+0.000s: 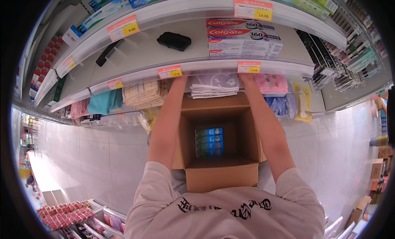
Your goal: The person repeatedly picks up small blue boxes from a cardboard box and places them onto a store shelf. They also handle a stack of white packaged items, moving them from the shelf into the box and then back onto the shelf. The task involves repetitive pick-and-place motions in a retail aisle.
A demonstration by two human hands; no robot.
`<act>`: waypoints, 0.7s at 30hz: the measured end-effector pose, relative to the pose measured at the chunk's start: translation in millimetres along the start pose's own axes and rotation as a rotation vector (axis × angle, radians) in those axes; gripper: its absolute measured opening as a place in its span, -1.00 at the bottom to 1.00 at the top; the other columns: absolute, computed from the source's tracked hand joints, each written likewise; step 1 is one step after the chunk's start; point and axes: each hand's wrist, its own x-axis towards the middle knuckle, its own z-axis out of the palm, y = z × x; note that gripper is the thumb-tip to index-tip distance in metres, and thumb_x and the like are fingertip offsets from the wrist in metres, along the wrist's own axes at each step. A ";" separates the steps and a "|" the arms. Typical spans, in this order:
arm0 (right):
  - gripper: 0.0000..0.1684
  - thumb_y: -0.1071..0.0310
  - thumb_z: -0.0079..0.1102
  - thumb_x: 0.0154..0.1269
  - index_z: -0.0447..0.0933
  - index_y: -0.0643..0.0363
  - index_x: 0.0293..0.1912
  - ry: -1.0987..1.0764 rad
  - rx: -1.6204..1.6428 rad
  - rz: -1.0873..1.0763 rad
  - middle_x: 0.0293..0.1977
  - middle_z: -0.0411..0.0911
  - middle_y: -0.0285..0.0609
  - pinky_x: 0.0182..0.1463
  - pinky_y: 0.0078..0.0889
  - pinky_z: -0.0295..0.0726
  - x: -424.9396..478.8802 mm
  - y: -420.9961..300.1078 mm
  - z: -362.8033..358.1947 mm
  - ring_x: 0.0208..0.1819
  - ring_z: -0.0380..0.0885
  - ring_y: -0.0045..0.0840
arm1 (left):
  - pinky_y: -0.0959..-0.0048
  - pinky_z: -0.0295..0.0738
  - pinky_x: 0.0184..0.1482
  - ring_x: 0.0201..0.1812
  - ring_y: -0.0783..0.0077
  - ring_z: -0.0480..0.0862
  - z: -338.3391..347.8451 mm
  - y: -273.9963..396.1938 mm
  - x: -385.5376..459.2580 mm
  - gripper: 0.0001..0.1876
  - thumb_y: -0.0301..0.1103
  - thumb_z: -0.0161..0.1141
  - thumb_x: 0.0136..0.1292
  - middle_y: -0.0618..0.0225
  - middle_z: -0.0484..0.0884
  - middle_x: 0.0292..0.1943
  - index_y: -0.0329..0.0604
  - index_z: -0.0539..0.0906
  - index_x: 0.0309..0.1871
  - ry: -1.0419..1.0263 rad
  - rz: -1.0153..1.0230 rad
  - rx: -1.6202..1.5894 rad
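Observation:
Both forearms reach forward under the edge of a white metal shelf. My left hand (181,80) shows only at the wrist, between a stack of beige checked towels (145,92) and a folded pale lilac towel stack (215,84). On the other side of that lilac stack, my right hand (246,78) is mostly hidden behind the shelf edge, near folded pink towels (271,84). The fingers of both hands are out of sight. Between my arms stands an open cardboard box (222,178) with several blue-green toothpaste cartons (209,141) at its bottom.
Colgate toothpaste cartons (243,38) are stacked on the shelf above, with a black object (174,41) to their left. Price tags line the shelf edge (203,67). Teal towels (105,101) hang at left; a yellow package (302,103) lies at right.

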 end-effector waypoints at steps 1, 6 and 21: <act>-0.37 0.03 0.09 0.50 0.32 0.10 0.41 0.011 -0.067 -0.008 0.39 0.34 -0.10 0.50 -0.18 0.25 3.2 -2.8 -5.8 0.42 0.29 -0.32 | 0.22 0.35 0.41 0.38 0.05 0.48 -3.4 0.6 -0.9 -0.39 -0.12 0.19 0.38 0.01 0.49 0.37 -0.23 0.42 0.42 -0.043 0.001 -0.007; -0.44 0.03 0.09 0.46 0.40 0.08 0.31 0.109 -0.116 -0.030 0.29 0.41 -0.08 0.45 -0.13 0.30 15.8 -2.3 -18.1 0.35 0.36 -0.28 | 0.21 0.35 0.41 0.37 0.05 0.48 -15.9 9.5 6.1 -0.39 -0.10 0.19 0.38 0.01 0.49 0.36 -0.22 0.43 0.41 -0.187 0.015 0.009; -0.62 0.02 0.12 0.36 0.62 0.00 0.01 -0.011 -0.066 -0.015 -0.01 0.65 -0.05 0.32 0.02 0.44 12.6 20.9 -17.9 0.15 0.57 -0.15 | 0.20 0.36 0.40 0.36 0.06 0.49 0.9 22.5 -13.9 -0.39 -0.07 0.19 0.37 0.00 0.51 0.33 -0.21 0.45 0.39 -0.077 0.106 0.367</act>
